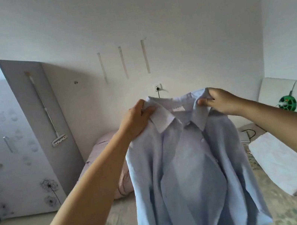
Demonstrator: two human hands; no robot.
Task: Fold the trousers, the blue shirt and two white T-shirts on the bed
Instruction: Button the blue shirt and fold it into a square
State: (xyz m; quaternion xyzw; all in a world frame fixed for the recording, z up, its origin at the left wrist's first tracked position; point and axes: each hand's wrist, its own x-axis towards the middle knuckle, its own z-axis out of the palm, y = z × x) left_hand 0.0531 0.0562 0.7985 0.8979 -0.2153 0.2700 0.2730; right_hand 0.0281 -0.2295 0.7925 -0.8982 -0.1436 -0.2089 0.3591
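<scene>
You hold the blue shirt (184, 165) up by its shoulders above the bed (119, 222), collar toward you, both arms outstretched, your left hand (137, 120) and right hand (219, 102) each pinching the fabric beside the collar between thumb and curled fingers.

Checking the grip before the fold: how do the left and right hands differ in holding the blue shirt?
The left hand grips the blue shirt at its left shoulder beside the collar; the right hand pinches the opposite side. The left sits slightly lower than the right. Both hold it up, hanging front-facing.
</scene>
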